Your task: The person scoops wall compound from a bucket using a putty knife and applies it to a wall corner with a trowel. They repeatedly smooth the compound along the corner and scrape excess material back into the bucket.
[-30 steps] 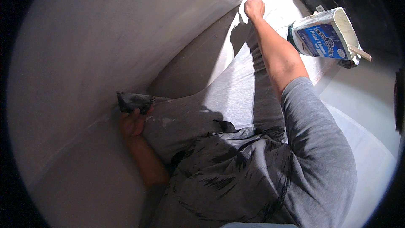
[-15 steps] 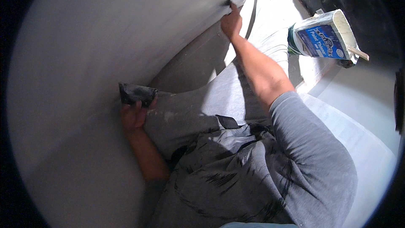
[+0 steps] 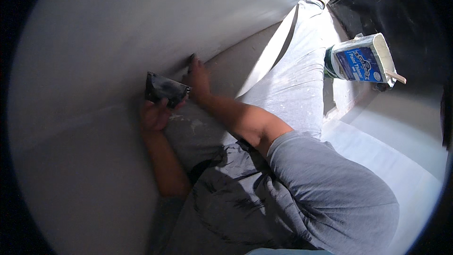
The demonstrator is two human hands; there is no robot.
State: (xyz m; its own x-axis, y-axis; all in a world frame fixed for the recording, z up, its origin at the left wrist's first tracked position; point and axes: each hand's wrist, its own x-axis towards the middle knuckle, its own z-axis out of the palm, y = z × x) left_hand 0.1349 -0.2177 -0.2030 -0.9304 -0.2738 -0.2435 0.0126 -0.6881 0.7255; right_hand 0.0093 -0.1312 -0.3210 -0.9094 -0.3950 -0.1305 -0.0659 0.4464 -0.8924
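Observation:
My left hand point(image 3: 155, 117) holds up a black flat plate point(image 3: 166, 89) smeared with grey, its fingers closed on the lower edge. Just beyond the plate is my right hand point(image 3: 200, 82), close to the base of the pale grey wall point(image 3: 118, 33). A small dark piece point(image 3: 193, 57) shows at its fingertips, against or very near the wall; its kind is unclear in the shadow. The right fingers look pressed together around it, partly hidden in shade.
My outstretched leg point(image 3: 297, 85) in grey trousers lies alongside the wall. Beyond it a cut-open white container point(image 3: 344, 63) with a blue label leans, a wooden stick point(image 3: 396, 76) poking from its mouth. A black panel point(image 3: 382, 9) stands at the far right.
My right hand has come back along the wall, nearer and to the left, beside the plate. The left hand has raised and tilted the plate slightly.

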